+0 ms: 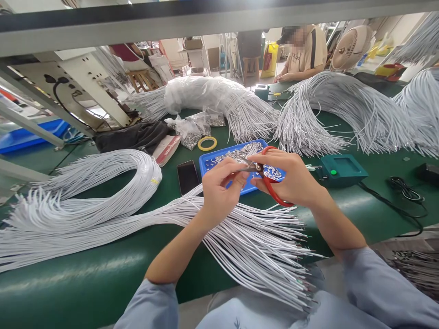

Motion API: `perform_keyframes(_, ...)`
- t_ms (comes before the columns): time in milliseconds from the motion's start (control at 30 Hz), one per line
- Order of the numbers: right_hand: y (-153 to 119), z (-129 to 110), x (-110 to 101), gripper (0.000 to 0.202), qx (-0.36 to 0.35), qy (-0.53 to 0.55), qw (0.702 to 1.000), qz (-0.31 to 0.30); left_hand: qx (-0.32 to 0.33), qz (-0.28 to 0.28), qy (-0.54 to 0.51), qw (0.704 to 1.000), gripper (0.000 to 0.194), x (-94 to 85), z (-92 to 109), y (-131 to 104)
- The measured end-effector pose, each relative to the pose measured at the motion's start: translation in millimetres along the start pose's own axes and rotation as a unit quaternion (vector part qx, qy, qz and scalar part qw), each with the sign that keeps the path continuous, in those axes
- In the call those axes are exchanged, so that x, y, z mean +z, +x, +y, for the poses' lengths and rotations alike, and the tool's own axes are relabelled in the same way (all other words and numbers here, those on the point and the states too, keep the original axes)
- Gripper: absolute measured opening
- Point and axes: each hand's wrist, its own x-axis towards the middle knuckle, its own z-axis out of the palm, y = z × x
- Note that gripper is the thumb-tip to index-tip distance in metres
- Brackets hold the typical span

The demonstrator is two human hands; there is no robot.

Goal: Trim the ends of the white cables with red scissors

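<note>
My right hand [291,173] is closed round the red handles of a pair of scissors [278,194], whose metal blades point left over a blue tray [203,165]. Small metal parts [272,172] lie loose in that tray. At the blades, my left hand [222,185] pinches with thumb and fingers. A white cable [192,192] lifts off the bundle and runs up behind this hand; its end is too small to make out. Below both hands spreads a bundle of white cables [254,237], its dark-tipped ends fanned to the right.
A looped cable bundle [137,183], a phone [188,178] and a yellow tape roll [207,143] lie left. At right sits a green device [343,170] with a cord. Large cable bundles [308,109] line the back. A metal bar [219,20] crosses overhead. A co-worker [305,55] sits opposite.
</note>
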Motion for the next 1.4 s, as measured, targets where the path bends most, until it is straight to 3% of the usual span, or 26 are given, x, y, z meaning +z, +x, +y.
perform_keyframes(267, 0, -7, 2, 0.029, 0.01, 0.022, 1.0, 0.005, 0.059, -0.021, 0.058, 0.996, 0.009, -4.2, 1, 1)
perform_keyframes(433, 3, -7, -3, 0.029, 0.029, 0.057, 0.998, -0.011, 0.048, -0.039, 0.029, 0.998, 0.011, -5.6, 0, 3)
perform_keyframes(567, 7, 3, -19, 0.026, 0.11, 0.066, 0.991, -0.026, 0.019, 0.018, -0.036, 0.999, 0.008, -15.3, -3, 7)
perform_keyframes(633, 7, 5, -24, 0.022, 0.125, 0.125, 0.984, 0.016, 0.019, 0.051, -0.034, 0.998, 0.008, -19.4, -3, 8)
perform_keyframes(733, 3, -1, -22, 0.017, 0.105, 0.23, 0.963, 0.098, 0.013, 0.032, -0.011, 0.999, 0.005, -17.4, 3, 6)
perform_keyframes(867, -2, -14, -10, 0.022, 0.073, 0.257, 0.953, 0.142, 0.009, -0.019, 0.009, 1.0, 0.003, -6.3, 9, 0)
perform_keyframes(1167, -9, -15, -5, 0.038, 0.024, 0.231, 0.965, 0.119, -0.009, -0.05, 0.002, 0.999, 0.002, -1.2, 7, -4)
perform_keyframes(1400, -10, -15, 0, 0.038, -0.006, 0.188, 0.971, 0.145, 0.014, -0.047, 0.012, 0.999, 0.004, 2.7, 9, -5)
